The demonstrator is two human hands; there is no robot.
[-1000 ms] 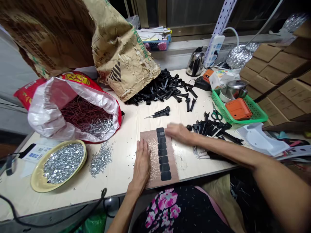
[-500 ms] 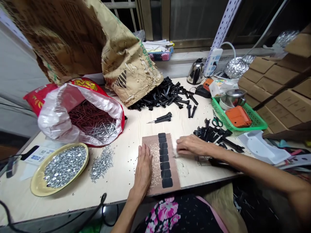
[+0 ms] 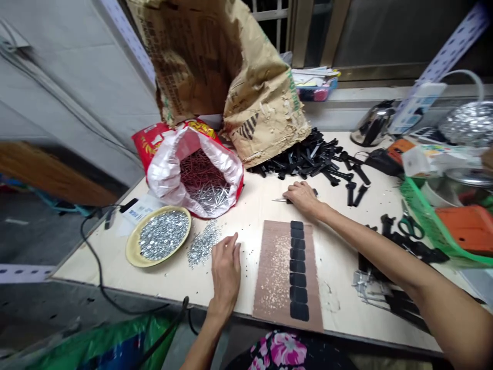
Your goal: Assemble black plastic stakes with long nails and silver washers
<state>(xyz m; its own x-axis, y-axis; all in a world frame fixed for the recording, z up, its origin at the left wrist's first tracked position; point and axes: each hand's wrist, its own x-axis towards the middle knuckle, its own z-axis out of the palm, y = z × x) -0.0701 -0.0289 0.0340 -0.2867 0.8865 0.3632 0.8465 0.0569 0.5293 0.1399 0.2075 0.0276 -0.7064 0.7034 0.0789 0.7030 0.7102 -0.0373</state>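
My right hand (image 3: 302, 198) is closed over the black-handled tools with thin metal points (image 3: 279, 200); the points stick out to its left and most of the handles are hidden. Beside the pile of small silver washers (image 3: 201, 245), my left hand (image 3: 226, 264) is held with its fingers loosely bent and partly apart, nothing visible in them. Between the hands and nearer the table's front edge lies a brown board (image 3: 314, 308). A column of black rounded pads (image 3: 298, 266) runs along it, with many tiny pale pieces (image 3: 274, 280) scattered to their left.
A yellow bowl (image 3: 132, 252) of washers and an open red-and-white bag (image 3: 165, 177) of nails stand left. Behind, black plastic parts (image 3: 308, 156) spill beneath a torn paper sack (image 3: 265, 118). At right are green scissors (image 3: 410, 226), a green basket (image 3: 423, 221) and more black parts.
My right hand has moved from the board's right side up to the black-handled tools. My left hand has come off the board towards the washers. The view has swung left.
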